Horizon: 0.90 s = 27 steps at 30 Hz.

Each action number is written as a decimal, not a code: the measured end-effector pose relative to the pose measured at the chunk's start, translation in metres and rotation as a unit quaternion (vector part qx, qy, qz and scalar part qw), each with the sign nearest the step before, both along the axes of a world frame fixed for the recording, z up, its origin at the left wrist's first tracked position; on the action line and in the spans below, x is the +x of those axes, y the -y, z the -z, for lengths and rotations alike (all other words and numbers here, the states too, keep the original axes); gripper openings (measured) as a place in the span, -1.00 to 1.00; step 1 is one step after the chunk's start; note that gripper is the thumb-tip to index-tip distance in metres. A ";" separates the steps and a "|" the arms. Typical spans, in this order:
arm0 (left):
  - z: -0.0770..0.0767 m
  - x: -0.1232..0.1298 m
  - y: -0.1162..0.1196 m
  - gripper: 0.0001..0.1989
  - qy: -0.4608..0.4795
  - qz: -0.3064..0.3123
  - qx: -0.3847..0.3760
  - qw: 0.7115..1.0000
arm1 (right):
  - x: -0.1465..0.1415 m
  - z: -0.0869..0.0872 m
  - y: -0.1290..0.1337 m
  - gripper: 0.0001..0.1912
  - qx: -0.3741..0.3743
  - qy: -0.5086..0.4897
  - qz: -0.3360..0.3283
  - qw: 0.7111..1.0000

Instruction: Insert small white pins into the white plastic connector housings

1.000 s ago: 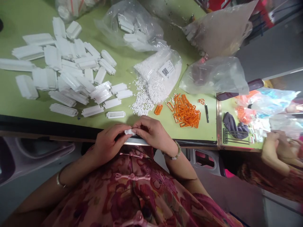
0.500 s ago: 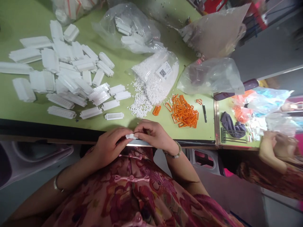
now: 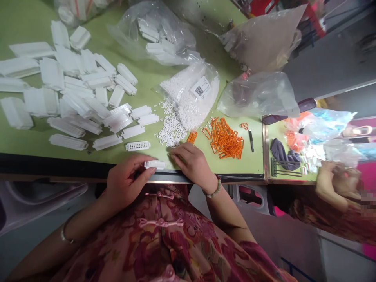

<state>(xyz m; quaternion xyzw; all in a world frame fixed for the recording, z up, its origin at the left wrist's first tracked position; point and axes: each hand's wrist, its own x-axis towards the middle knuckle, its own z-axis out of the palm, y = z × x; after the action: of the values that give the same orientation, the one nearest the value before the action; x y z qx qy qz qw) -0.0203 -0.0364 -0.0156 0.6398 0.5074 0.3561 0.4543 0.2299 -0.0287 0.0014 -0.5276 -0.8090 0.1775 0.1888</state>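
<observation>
The white piece is best gripped by its left end alone, so that its upper face is left clear and level for fine fingertip work. Steady support is better given from below by the thumb, with pressure kept light, since a long, narrow plastic body could twist if pinched hard. The small white bits, at about one o'clock from it, are probably best handled singly, as they seem easy to scatter.

The two hands are held apart. The white piece is pinched between thumb and fingers of the left hand, which lies at eight o'clock from it, over the front edge of the worktop. By the right hand, at three o'clock, the white piece is not touched; its fingers are curled just beside the small white bits, and whether one is held cannot be told. The right forearm is angled in from five o'clock, the left from seven. A perforated white strip is laid near, between ten and eleven o'clock.
</observation>
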 end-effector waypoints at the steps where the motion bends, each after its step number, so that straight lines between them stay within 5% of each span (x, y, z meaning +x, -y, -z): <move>1: 0.000 0.000 0.000 -0.83 0.000 0.002 0.004 1.000 | -0.002 -0.001 -0.001 -0.78 0.002 0.017 -0.008 1.000; 11: -0.004 0.001 -0.004 -0.77 -0.008 0.000 -0.012 1.000 | -0.015 -0.010 -0.010 -0.84 -0.058 0.095 -0.011 0.994; 15: -0.006 0.002 -0.004 -0.78 0.011 -0.005 -0.015 1.000 | -0.013 -0.014 -0.008 -0.91 -0.110 -0.076 0.044 0.990; 19: -0.005 0.003 -0.005 -0.79 0.025 0.001 -0.022 0.999 | -0.023 -0.014 -0.006 -0.89 -0.151 -0.313 0.050 0.936; 27: 0.002 0.001 -0.002 -0.69 0.041 0.000 -0.049 0.998 | -0.042 -0.001 -0.010 -0.88 -0.108 -0.319 0.015 0.941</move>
<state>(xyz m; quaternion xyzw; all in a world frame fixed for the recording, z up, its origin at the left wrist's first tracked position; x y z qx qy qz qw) -0.0191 -0.0340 -0.0178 0.6015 0.5056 0.3566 0.5054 0.1877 -0.0188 0.0019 -0.4727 -0.6740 0.4203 0.3818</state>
